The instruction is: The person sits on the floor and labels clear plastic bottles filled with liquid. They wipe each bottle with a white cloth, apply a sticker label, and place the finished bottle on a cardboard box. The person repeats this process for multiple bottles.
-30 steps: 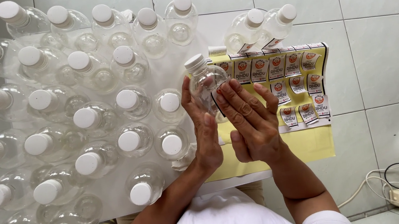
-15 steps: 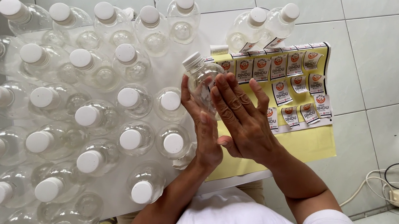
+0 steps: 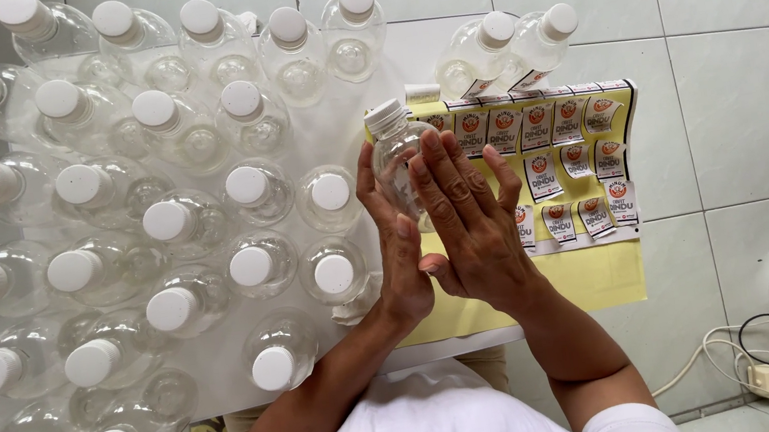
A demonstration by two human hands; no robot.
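Bright, even, sharp light; soft shadows, slight wide-angle stretch at edges.

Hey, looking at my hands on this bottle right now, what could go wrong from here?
The right hand lies flat over the clear bottle while the left hand steadies it, so the label underneath might go on creased or crooked. The capped bottles stand packed close to the left forearm, so a nudge may topple some. The sticker sheet overhangs the table edge and could slide off.
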